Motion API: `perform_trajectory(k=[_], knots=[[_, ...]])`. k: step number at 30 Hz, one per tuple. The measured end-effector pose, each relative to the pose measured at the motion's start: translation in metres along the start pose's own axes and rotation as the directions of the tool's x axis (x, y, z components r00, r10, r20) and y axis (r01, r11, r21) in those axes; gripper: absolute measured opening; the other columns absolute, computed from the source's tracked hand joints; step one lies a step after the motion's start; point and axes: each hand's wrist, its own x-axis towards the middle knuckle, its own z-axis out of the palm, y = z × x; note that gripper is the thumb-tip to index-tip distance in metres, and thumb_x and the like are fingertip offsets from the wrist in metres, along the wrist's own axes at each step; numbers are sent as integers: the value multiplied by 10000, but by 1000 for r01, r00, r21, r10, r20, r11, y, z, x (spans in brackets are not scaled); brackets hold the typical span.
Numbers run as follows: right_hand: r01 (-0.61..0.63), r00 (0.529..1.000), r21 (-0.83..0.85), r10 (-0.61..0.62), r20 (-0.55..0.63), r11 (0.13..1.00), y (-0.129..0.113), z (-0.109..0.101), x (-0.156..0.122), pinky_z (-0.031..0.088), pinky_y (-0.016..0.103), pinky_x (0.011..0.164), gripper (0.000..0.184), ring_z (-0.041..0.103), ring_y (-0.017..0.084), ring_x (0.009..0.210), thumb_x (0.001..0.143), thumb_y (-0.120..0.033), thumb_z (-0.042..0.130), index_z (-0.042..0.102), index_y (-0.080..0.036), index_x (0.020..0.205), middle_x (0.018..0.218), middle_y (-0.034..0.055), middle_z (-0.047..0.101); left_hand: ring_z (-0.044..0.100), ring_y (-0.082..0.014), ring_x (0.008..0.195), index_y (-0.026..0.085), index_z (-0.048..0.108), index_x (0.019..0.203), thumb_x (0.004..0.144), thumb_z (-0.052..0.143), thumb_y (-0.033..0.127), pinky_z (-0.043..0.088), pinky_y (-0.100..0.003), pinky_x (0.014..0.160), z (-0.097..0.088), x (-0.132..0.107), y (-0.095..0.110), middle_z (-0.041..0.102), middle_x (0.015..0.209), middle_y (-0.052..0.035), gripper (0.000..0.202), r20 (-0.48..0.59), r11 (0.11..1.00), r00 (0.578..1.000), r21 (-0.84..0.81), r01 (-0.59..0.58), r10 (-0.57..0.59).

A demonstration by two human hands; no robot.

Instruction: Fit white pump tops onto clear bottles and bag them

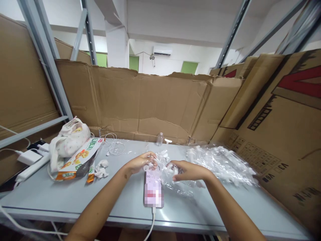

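Note:
In the middle of the head view, my left hand (146, 161) has its fingers curled in on small white plastic pieces, whose exact kind I cannot make out. My right hand (188, 170) is bent around a crinkled clear plastic bag (183, 190) with white pieces in it, thumb and fingers closing on the film. More white pieces (163, 155) lie just beyond my hands. Below them a phone (153, 190) lies flat, its screen lit and a white cable plugged into its near end. Part of the film hides the fingertips.
At right lies a large heap of clear bags with white parts (220, 164). A small clear bottle (159, 139) stands at the back. Leftward are earphones (115, 144), crumpled tissue (101, 169), a snack package (80, 157), a white cloth bag (69, 140) and a power strip (32, 167). Cardboard walls (150, 100) enclose the table.

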Motion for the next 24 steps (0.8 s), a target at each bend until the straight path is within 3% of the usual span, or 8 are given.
perform_trajectory(k=[7,13,18,24], knots=[[39,999,110,-42,22,993,0,-3,1,454,269,661,335,566,177,731,630,-374,715,655,-256,937,809,-22,649,620,-182,845,177,474,874,742,664,315,428,-343,809,-7,0,3,623,847,-53,269,3,993,1000,-118,-6,6],[78,990,123,-92,106,989,1,-2,4,451,279,715,335,559,175,790,682,-370,685,634,-245,989,883,-16,631,617,-168,775,183,460,845,773,618,298,459,-310,737,-1,-1,12,585,769,-31,209,19,961,998,-272,-45,52],[93,979,182,-123,161,979,7,2,10,447,281,747,365,544,175,849,722,-387,653,595,-231,1047,948,-4,602,578,-121,716,182,480,845,791,606,214,457,-339,808,0,-4,17,536,715,2,141,-39,926,997,-370,-79,70],[65,953,260,-137,269,964,12,6,19,433,298,808,420,528,188,937,727,-398,659,562,-194,1081,1021,25,574,557,-96,679,183,502,882,831,563,186,440,-384,882,-1,-9,20,523,692,11,80,-32,899,998,-433,-66,58]])
